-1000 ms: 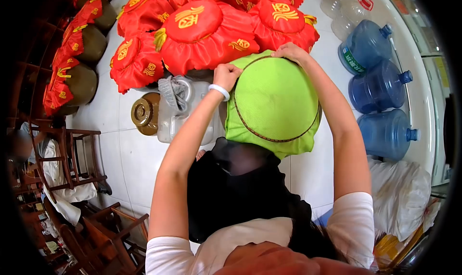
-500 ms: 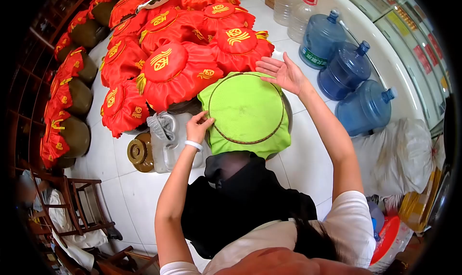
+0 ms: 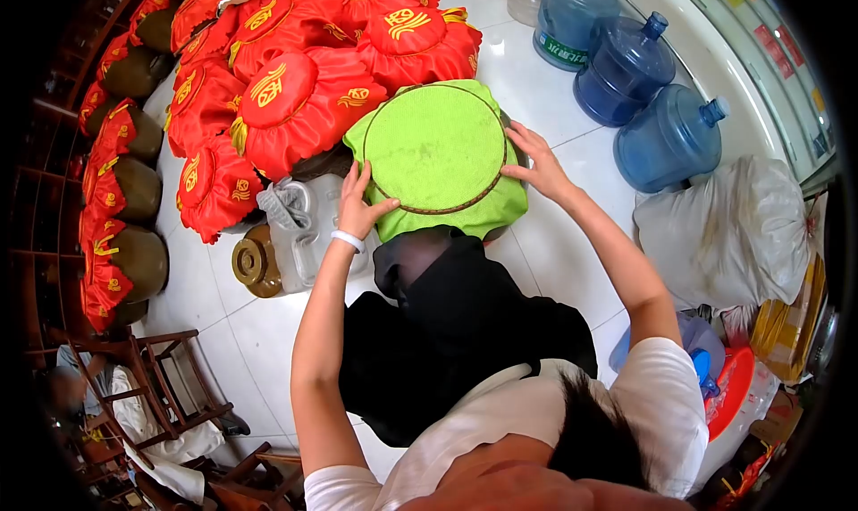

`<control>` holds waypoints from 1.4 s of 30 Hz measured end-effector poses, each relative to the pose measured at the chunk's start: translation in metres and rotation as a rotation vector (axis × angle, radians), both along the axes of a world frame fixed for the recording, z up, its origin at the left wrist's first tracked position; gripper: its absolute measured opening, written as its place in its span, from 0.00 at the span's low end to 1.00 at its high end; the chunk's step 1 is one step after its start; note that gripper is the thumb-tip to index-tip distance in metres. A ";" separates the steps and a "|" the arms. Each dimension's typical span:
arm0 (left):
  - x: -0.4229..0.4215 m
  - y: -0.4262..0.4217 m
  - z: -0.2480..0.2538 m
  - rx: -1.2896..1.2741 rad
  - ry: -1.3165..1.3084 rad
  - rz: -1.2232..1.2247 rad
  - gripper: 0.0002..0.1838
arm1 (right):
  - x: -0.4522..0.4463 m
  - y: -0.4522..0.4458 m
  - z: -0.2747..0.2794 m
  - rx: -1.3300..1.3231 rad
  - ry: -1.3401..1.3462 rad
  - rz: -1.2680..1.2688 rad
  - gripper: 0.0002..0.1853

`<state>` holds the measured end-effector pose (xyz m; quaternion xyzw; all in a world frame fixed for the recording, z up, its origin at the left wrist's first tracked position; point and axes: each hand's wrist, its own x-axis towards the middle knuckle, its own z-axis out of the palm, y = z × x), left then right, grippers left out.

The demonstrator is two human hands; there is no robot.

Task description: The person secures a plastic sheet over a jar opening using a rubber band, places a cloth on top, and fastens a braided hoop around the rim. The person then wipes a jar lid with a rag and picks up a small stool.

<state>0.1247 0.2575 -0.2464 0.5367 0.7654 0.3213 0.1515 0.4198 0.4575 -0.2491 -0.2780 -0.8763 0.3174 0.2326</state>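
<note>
A bright green cloth (image 3: 433, 145) lies over the top of a large jar, whose dark side shows only in part under it. A thin brown ring (image 3: 444, 211) rests in a circle on the cloth. At the ring's lower left edge, my left hand (image 3: 360, 205) has thumb and fingers spread against cloth and ring. My right hand (image 3: 539, 163) is at the right edge, its thumb and fingers apart beside the ring. Neither hand is closed round anything.
Jars with red cloth covers (image 3: 308, 104) crowd the upper left. A small brown jar (image 3: 257, 263) and a clear plastic container (image 3: 304, 234) stand left of my left hand. Blue water bottles (image 3: 668, 138) and a white sack (image 3: 728, 234) are at the right.
My right hand has come down from above the cloth to its right edge. My left hand has spread its fingers at the left edge. The view has shifted.
</note>
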 end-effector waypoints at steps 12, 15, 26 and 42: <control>0.000 -0.002 -0.009 -0.026 -0.065 0.002 0.54 | -0.015 -0.019 -0.013 0.083 -0.076 -0.041 0.49; 0.000 -0.001 -0.008 -0.025 -0.047 -0.015 0.55 | -0.014 -0.018 -0.014 0.054 -0.098 -0.028 0.51; 0.003 -0.003 -0.012 -0.028 -0.052 0.027 0.55 | -0.016 -0.025 -0.010 0.118 -0.121 -0.056 0.52; -0.001 -0.010 -0.029 -0.029 -0.315 0.316 0.18 | -0.114 -0.095 0.017 0.477 0.186 0.357 0.09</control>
